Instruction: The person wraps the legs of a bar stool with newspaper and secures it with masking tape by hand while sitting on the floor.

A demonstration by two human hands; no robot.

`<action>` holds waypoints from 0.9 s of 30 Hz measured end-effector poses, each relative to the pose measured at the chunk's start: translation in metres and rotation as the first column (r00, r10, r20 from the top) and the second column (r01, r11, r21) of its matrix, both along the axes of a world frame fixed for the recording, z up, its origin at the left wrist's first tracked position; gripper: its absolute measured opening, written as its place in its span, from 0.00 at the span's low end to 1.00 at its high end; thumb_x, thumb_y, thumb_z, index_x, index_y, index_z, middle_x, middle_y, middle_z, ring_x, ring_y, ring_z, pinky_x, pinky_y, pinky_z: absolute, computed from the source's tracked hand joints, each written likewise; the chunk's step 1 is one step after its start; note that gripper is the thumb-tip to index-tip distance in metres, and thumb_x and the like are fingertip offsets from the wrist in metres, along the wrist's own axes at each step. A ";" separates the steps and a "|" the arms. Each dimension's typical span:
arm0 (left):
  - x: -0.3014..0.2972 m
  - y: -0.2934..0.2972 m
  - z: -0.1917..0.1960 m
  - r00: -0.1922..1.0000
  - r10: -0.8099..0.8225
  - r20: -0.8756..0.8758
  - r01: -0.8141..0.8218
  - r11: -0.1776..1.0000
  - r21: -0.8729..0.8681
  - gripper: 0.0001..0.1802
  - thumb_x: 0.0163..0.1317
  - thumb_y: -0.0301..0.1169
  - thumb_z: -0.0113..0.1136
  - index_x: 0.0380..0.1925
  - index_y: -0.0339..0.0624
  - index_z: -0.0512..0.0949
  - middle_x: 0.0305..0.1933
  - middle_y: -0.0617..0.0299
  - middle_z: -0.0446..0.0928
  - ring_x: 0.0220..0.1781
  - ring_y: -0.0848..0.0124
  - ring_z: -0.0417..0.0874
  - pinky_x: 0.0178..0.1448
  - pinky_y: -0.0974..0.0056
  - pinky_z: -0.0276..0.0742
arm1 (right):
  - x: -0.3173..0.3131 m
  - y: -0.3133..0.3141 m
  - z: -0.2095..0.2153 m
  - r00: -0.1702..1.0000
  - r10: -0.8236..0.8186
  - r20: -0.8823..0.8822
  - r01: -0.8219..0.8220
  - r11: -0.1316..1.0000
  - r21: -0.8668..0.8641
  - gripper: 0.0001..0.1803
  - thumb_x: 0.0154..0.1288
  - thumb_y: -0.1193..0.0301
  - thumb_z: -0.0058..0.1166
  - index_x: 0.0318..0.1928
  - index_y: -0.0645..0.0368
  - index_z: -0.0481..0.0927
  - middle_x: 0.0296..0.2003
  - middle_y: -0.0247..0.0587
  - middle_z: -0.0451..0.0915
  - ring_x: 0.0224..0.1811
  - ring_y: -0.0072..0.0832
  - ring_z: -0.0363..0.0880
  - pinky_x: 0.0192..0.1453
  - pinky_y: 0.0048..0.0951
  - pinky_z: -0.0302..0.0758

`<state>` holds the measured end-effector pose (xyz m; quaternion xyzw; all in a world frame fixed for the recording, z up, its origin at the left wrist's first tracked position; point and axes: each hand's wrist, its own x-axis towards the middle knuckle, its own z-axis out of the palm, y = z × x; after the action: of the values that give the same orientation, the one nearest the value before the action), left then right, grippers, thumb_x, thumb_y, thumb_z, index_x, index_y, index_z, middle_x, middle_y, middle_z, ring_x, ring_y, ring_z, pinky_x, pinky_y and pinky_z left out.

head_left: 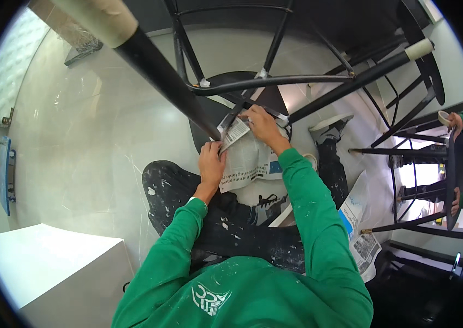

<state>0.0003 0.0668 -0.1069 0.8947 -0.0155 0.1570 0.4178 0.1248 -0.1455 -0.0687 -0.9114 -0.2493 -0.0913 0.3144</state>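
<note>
In the head view, someone in a green sweatshirt (248,290) sits, legs folded, at an upturned black stool (157,82); the left hand (211,164) has its fingers clamped on the edge of a newspaper sheet (242,158), which hangs at the frame between both hands; the right hand (266,129) touches the frame, though I can't tell whether its fingers grip; a pale tape roll (312,160) sits beside the right forearm; farther right, a co-worker's hand (455,123) holds another roll (444,117).

My left hand (212,164) has room over the floor (95,136) at centre left; the thick chair leg (160,82) slanting from the upper left bars its way up, and a curved bar (275,81) blocks my right hand (264,128) at upper centre.
</note>
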 end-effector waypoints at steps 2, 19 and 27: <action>0.003 0.004 -0.004 0.998 -0.014 0.061 0.015 1.000 -0.012 0.16 0.54 0.21 0.70 0.44 0.41 0.81 0.44 0.53 0.79 0.49 0.49 0.80 0.52 0.49 0.77 | 0.006 0.008 -0.003 0.999 0.041 0.016 -0.039 0.997 -0.064 0.18 0.57 0.78 0.66 0.49 0.53 0.85 0.43 0.40 0.78 0.51 0.44 0.80 0.54 0.44 0.80; 0.004 0.009 -0.002 0.993 -0.032 0.111 0.035 0.999 -0.025 0.13 0.54 0.17 0.67 0.40 0.40 0.82 0.42 0.54 0.78 0.47 0.51 0.79 0.52 0.50 0.74 | 0.013 0.012 -0.002 0.965 0.191 0.180 -0.162 0.973 -0.164 0.13 0.55 0.79 0.65 0.42 0.55 0.87 0.39 0.36 0.79 0.45 0.38 0.82 0.46 0.40 0.82; 0.003 0.008 -0.010 0.995 0.089 0.036 -0.087 0.994 -0.062 0.12 0.53 0.20 0.69 0.38 0.40 0.82 0.43 0.54 0.78 0.48 0.51 0.79 0.53 0.50 0.75 | 0.000 -0.003 -0.026 0.976 0.125 0.180 -0.095 0.981 -0.170 0.13 0.56 0.79 0.64 0.43 0.57 0.88 0.46 0.37 0.86 0.49 0.38 0.85 0.51 0.38 0.84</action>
<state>0.0028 0.0747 -0.1166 0.8782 0.0208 0.1929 0.4371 0.1249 -0.1484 -0.0951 -0.9057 -0.3348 -0.1396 0.2194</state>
